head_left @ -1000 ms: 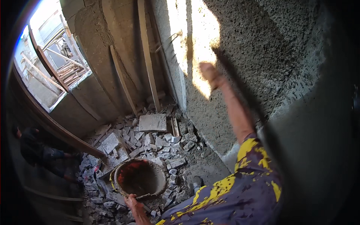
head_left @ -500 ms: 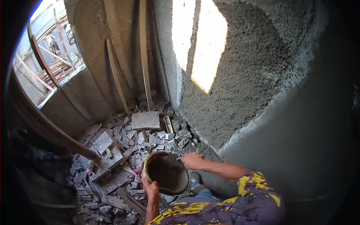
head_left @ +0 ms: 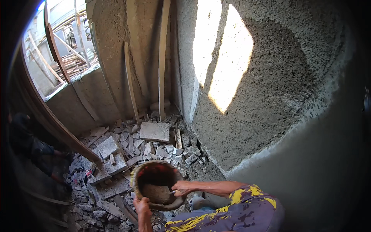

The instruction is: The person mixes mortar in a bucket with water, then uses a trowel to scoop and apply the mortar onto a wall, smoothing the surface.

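Note:
A round, dark bucket [head_left: 152,174] with a worn yellowish rim is held low in front of me, tilted so that its inside shows. Wet grey mortar [head_left: 154,192] lies in its lower part. My left hand [head_left: 143,207] grips the near left of the rim, thumb over the edge. Closed around the handle of a trowel, my right hand [head_left: 182,188] is at the bucket's right rim. The trowel blade [head_left: 170,194] reaches inside to the mortar and is only partly visible.
Broken blocks and rubble [head_left: 158,150] cover the floor, with a flat slab [head_left: 154,131] among them. Timber props [head_left: 164,62] lean against the back wall. A rough-plastered wall [head_left: 266,85] rises on the right. Another person [head_left: 34,150] is in shadow at far left.
The bucket has moved slightly left and down, and its mouth has tipped. My right hand has shifted left and down, bringing the trowel further inside. The whole view has shifted too.

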A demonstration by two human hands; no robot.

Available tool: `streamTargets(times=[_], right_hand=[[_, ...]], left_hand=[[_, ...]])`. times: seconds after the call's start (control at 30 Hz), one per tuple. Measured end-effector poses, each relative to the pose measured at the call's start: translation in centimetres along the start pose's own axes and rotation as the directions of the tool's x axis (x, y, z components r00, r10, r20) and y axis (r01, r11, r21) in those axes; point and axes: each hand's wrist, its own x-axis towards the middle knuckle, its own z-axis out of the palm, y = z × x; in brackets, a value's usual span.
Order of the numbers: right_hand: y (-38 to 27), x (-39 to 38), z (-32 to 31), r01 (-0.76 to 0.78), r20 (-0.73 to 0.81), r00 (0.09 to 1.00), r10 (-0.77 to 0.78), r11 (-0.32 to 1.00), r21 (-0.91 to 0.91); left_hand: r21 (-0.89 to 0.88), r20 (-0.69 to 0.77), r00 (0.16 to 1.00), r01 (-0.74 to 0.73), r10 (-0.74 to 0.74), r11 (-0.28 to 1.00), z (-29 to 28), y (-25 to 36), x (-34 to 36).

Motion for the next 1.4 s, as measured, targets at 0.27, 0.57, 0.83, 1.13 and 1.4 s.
streamTargets(times=[0.27,0.57,0.83,1.13,1.4], right_hand=[[-4.0,-4.9,-29.4,0.053,-0.060,0.997,-0.039,0.963,0.262],[-5.9,-26.6,-47.1,0.030,-0.987,-0.045,-0.155,0.987,-0.157],[-1.8,-12.9,-14.2,-0.541,-0.442,0.805,0.396,0.796,-0.271],[5.5,-3.3,5.7,-0.331,-0.142,0.943,0.300,0.878,-0.347],[0.5,-2.4,1.3,-0.018,0.044,0.999,0.021,0.999,-0.049]], left_hand=[[-0.241,-0.313,0.946,-0.167,0.086,0.956,3.0,1.7,-1.3],[-0.094,-0.296,0.954,-0.068,0.037,0.993,4.4,0.5,-0.5],[0.097,0.032,0.999,0.006,-0.009,0.995,5.5,-4.5,1.5],[0.285,0.193,0.955,-0.274,0.225,0.918,4.7,-4.5,-1.7],[-0.066,-0.123,0.992,0.026,-0.034,0.997,1.1,-1.3,-2.6]])
